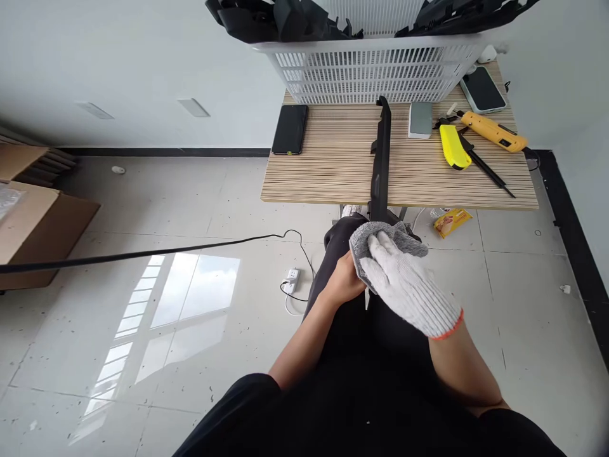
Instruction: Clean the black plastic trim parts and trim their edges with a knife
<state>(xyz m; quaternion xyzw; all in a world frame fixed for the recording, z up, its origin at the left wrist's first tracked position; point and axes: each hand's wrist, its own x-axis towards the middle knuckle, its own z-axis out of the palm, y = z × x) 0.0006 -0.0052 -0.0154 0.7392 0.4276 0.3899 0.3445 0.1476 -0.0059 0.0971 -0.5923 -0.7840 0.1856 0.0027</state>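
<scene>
Upper center: white basket (371,73) blocks the table's (328,181) back. Long black part (380,162) splits the tabletop, runs past front edge. Open strips either side: left up to black phone (290,130), right below gray box (420,119). Upper right cluttered, yellow tool (453,146), orange tool (492,131). Black cable (214,244) crosses left floor.

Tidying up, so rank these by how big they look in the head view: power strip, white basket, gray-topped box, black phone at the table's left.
1. White basket
2. Black phone
3. Gray-topped box
4. Power strip
</scene>
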